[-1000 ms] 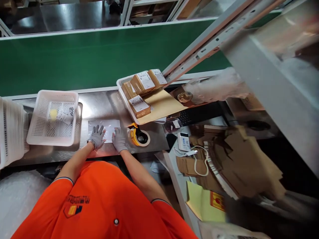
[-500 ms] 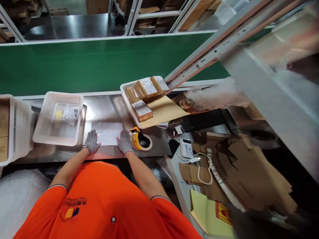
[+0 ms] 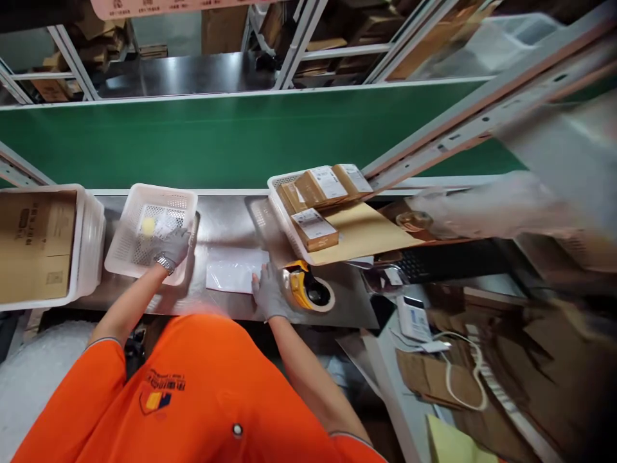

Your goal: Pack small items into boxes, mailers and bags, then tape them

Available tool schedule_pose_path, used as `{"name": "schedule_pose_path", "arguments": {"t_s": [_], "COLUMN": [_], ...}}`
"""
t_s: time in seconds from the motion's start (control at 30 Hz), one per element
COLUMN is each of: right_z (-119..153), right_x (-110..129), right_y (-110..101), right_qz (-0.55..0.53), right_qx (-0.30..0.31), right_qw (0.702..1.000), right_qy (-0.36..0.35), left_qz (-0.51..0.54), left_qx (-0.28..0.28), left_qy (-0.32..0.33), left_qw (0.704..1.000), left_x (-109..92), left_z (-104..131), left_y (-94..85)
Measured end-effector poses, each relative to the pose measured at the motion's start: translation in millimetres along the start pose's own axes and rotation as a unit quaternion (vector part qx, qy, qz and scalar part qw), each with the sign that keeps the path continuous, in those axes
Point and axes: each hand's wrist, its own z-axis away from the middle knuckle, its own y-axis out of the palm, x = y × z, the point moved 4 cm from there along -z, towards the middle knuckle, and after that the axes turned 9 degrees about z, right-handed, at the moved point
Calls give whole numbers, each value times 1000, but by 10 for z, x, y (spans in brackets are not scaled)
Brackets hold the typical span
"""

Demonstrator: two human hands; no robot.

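Observation:
A white plastic basket (image 3: 120, 247) on the metal bench holds a yellow round item (image 3: 148, 226) and a clear packet with a label (image 3: 166, 220). My left hand (image 3: 172, 246), gloved in grey, reaches over the basket's right side beside the packet; its fingers are too unclear to tell whether they grip it. A flat white sheet or bag (image 3: 231, 270) lies on the bench. At its right edge rests my right hand (image 3: 270, 290), also gloved, with fingers apart. Just right of that hand is a yellow tape dispenser (image 3: 303, 287).
A second basket (image 3: 284, 212) holds labelled boxes (image 3: 315, 230) and a brown envelope (image 3: 366, 231). Stacked baskets (image 3: 91, 244) with cardboard stand at the left. A green conveyor (image 3: 216, 141) runs behind the bench (image 3: 222, 218). A slanted metal post rises at the right.
My left hand has left the white sheet and moved left into the basket. My right hand stays at the sheet's right edge. The camera view has shifted left.

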Motion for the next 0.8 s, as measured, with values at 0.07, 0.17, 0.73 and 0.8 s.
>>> {"name": "schedule_pose_path", "arguments": {"t_s": [0.07,0.17,0.73,0.8], "right_z": [9,79,338,334], "right_x": [90,165,403,456], "right_y": [29,106,162,138], "right_qz": [-3,-3,-52,-77], "right_qx": [0,5,85,89], "right_qw": [1000,1000,987,983], "right_qy": [4,13,125,140], "left_qz": [-26,-66,-129,-140], "left_qx": [4,5,107,110], "left_qy": [4,40,-123,-130], "left_qw": [1000,997,978,975], "left_x": [134,293,1235,1256], "left_z": [-84,-39,-355,-422], "left_y": [-121,-157,59,13]}}
